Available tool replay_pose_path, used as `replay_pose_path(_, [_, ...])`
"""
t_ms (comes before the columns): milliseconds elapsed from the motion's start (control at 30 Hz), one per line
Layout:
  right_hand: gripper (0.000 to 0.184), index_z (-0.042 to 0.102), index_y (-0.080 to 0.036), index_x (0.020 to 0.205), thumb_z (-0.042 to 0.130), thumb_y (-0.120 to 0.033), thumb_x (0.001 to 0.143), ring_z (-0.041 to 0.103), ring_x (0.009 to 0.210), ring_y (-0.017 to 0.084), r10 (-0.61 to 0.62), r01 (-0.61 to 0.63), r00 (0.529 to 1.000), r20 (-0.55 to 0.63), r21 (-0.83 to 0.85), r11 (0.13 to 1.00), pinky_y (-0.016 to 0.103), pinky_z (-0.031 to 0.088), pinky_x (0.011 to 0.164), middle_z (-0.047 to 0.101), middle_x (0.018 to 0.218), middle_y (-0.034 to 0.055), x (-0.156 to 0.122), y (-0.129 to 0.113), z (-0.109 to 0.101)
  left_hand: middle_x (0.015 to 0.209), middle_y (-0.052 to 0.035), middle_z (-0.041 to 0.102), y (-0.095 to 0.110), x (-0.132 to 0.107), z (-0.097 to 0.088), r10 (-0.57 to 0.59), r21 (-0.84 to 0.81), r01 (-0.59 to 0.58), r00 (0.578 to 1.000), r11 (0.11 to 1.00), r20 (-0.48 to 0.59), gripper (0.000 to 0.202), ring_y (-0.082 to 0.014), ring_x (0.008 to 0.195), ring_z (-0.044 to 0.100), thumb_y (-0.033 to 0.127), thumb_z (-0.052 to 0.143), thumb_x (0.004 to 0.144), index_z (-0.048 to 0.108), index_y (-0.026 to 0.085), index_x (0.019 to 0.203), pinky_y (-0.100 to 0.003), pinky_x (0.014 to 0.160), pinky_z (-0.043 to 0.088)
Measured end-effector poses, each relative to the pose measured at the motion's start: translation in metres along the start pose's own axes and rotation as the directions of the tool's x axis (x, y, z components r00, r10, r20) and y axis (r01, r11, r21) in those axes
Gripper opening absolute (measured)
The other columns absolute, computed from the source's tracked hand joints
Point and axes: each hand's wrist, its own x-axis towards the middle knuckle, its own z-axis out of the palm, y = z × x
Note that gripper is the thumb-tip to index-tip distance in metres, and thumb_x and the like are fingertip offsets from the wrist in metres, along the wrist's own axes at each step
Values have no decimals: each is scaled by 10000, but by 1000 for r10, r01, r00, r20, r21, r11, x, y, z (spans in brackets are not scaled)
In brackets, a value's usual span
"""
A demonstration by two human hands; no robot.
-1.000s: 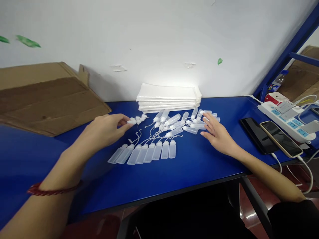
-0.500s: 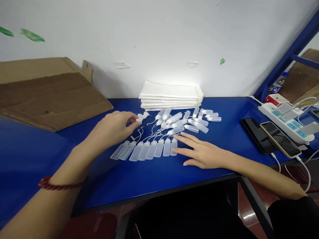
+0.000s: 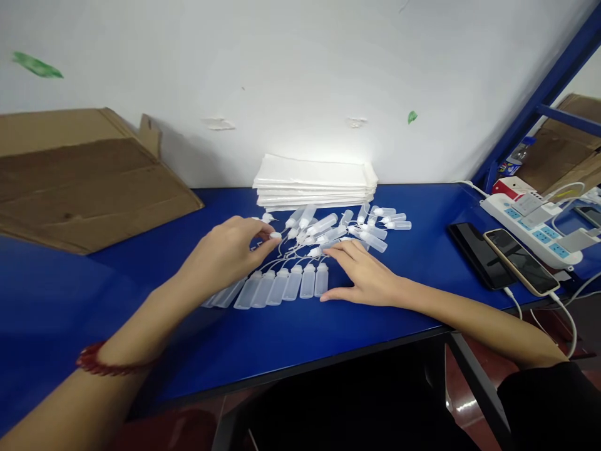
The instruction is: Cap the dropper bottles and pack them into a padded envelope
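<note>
Fingers of my left hand (image 3: 225, 254) pinch a white cap (image 3: 275, 236) just beyond the row of bottles (image 3: 282, 285) on the tabletop (image 3: 328, 326). My right hand (image 3: 369, 282) lies flat, fingers apart, at the row's right end. Capping seems in hand; the next move calls for steadying one bottle.

Wrist: I see a red beaded bracelet (image 3: 104, 364) at 8 o'clock on my feed.
Hands: left hand (image 3: 225, 254) and right hand (image 3: 366, 279), both bare.
Sleeve: black sleeve (image 3: 549, 401) from the right elbow, at 4 o'clock.
</note>
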Motion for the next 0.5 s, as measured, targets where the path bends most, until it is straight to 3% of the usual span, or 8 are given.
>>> replay_pose_path(267, [721, 526, -80, 1248, 655, -616, 784, 448, 1074, 267, 14, -11, 999, 50, -61, 998, 450, 495, 918, 459, 1153, 156, 1, -1, 5, 857, -120, 702, 6, -3, -1, 30, -30, -31, 999, 999, -38, 409, -271, 869, 614, 482, 379, 851, 650, 176, 846, -365, 700, 433])
replay_pose_path(500, [411, 577, -133, 1099, 673, -426, 827, 454, 1069, 251, 39, -37, 998, 46, -41, 998, 432, 463, 930, 472, 1113, 127, 1, -3, 5, 852, -98, 711, 11, -4, -2, 39, -46, -41, 998, 998, -52, 392, -260, 857, 612, 493, 381, 844, 632, 193, 822, -360, 709, 432])
